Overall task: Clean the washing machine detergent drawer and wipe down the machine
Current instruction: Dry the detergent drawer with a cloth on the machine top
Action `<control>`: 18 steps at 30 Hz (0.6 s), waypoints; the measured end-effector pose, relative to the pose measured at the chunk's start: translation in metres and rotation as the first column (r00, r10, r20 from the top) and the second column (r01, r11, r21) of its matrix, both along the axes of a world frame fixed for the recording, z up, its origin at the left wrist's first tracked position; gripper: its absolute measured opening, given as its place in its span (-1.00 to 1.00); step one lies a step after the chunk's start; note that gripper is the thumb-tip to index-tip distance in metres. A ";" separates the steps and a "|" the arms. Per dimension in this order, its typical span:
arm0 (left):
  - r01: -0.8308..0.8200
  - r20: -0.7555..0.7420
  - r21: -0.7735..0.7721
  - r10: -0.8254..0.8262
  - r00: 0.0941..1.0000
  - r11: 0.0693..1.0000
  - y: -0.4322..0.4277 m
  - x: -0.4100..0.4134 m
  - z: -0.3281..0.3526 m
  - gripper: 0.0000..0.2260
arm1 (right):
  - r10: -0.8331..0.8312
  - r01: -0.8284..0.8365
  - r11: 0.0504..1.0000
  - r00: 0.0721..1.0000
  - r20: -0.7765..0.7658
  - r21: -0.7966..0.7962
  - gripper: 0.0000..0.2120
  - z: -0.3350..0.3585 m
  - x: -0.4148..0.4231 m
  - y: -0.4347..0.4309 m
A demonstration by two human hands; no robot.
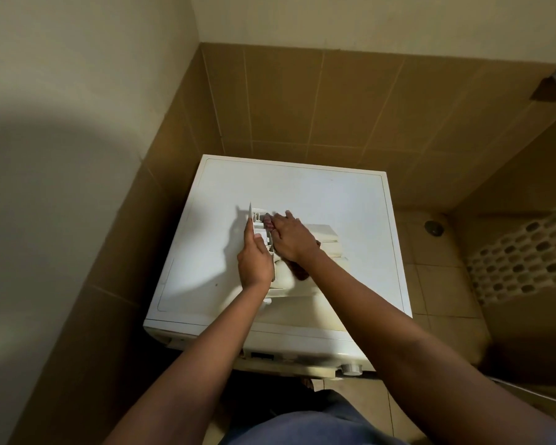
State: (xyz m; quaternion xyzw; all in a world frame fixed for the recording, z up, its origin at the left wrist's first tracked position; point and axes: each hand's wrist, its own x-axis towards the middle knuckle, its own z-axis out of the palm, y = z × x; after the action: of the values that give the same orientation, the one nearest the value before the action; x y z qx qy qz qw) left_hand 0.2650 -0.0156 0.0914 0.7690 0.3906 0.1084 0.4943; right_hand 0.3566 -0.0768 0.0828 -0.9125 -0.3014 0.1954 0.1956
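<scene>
- The detergent drawer [260, 226], a white, hard plastic tray split into small box-like compartments, is standing on its side in the middle of the washing machine's top, with its flat front panel rising to a sharp corner at the far end.
- A dark reddish cloth [268, 223], soft and crumpled, is being pushed into the compartments; more of it is bunching under the right wrist.
- The left hand [254, 263] is gripping the drawer's left wall from the near side, with its fingers curling round the edge.
- The right hand [291, 237] is lying just right of the drawer, with bent fingers pressing the cloth into it.
- A cream plastic piece [325, 234] is lying just beyond the right hand; the arm is covering much of it, so its shape is hard to make out.
- The washing machine [318, 187] is showing a smooth, white, squarish lid with rounded corners; the forearms are hiding most of its front panel, leaving a round silver dial [350, 369] visible.
- Glossy tan wall tiles [302, 101] are surrounding the machine.
- A round floor drain [433, 227] is sitting to the right.
</scene>
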 end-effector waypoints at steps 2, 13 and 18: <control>0.005 -0.007 0.004 -0.005 1.000 1.000 0.000 -0.001 0.000 -0.59 | -0.002 0.002 0.999 1.000 0.006 -0.035 -0.55 0.003 0.004 -0.007; -0.003 -0.033 -0.014 0.002 0.999 1.000 -0.003 -0.001 0.006 -0.59 | -0.416 0.363 0.883 0.899 -0.138 -0.298 -0.44 -0.054 0.065 -0.088; 0.001 -0.007 -0.006 -0.001 1.000 1.000 -0.002 0.000 0.001 -0.59 | -0.307 0.306 0.951 0.951 -0.041 -0.042 -0.50 -0.007 0.001 -0.034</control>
State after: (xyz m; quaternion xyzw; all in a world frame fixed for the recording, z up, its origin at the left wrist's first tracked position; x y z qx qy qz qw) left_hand 0.2654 -0.0175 0.0927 0.7682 0.3923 0.1041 0.4951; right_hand 0.3578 -0.1113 0.0759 -0.9467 -0.1479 0.1896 0.2145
